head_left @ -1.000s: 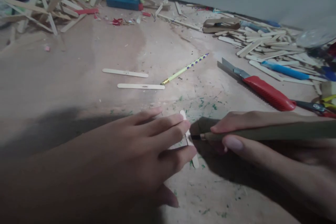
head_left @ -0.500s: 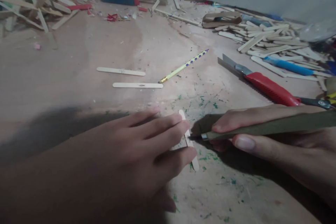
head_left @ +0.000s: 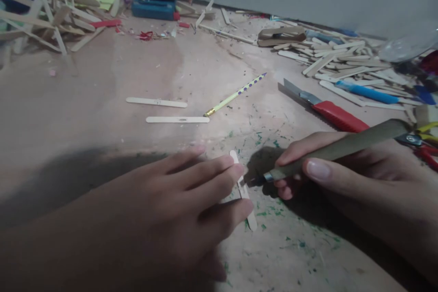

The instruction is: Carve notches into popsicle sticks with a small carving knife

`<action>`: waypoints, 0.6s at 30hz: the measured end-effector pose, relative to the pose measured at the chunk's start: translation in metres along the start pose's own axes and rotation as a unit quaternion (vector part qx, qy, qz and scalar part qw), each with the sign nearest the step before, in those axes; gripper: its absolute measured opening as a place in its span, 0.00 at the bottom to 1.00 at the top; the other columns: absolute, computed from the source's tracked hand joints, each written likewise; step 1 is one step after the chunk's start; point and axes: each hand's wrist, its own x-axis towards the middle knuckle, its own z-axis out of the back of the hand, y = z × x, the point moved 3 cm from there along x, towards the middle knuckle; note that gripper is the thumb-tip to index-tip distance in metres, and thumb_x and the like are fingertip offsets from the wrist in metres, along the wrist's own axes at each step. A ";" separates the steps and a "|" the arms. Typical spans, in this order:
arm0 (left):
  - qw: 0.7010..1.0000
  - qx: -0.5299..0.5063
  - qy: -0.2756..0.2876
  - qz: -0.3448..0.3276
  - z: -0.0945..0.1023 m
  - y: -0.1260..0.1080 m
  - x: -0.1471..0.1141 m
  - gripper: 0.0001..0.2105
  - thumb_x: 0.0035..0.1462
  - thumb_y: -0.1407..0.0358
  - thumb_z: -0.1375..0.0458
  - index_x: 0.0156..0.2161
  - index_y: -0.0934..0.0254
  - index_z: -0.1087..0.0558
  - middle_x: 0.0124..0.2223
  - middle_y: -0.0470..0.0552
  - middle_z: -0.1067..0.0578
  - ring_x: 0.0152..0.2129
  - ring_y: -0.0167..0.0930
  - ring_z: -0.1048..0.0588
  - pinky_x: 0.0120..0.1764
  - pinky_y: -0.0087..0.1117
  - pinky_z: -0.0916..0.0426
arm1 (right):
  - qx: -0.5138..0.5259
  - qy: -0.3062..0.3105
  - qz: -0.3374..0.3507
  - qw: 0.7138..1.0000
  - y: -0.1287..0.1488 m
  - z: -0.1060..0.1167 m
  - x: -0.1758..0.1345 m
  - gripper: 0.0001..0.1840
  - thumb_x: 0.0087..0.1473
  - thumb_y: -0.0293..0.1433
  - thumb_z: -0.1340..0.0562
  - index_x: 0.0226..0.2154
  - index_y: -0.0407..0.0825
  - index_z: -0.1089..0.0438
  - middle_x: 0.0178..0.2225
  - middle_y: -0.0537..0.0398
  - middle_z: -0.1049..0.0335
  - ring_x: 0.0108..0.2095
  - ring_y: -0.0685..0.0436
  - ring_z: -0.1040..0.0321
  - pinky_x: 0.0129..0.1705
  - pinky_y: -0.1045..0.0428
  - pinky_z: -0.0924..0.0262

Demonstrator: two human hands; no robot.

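left hand (head_left: 167, 200) lay palm-down, fingers spread and not closed, two of them bracing a wooden stick (head_left: 242, 189) flat on the work surface (head_left: 102, 73). right hand (head_left: 362, 187) was clamped on the grey-green handle of a thin-tipped tool (head_left: 342, 148), thumb against index finger, its dark tip just beside the stick's middle, at the gap between the left fingers. judged good practice here: firm pressure either side of the worked spot, left fingertips out of the tip's line, short light strokes so the thin wood would be less apt to split. the fingers looked rather near the tip for comfort. hard to make out: the tip, blurred against shadow, so contact with the stick could not be told; the detail at the stick's middle; the left thumb, dim in shadow. both forearms ran out of frame.
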 end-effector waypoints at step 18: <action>1.000 -0.008 0.003 -0.001 -0.002 0.001 -0.001 0.22 0.94 0.62 0.48 0.80 0.59 0.20 0.82 0.57 0.17 0.81 0.42 0.20 0.89 0.47 0.33 | -0.146 -0.091 0.097 0.980 -0.002 -0.007 -0.017 0.03 0.73 0.49 0.17 0.46 0.75 0.02 0.42 0.55 0.05 0.35 0.37 0.08 0.32 0.52 0.11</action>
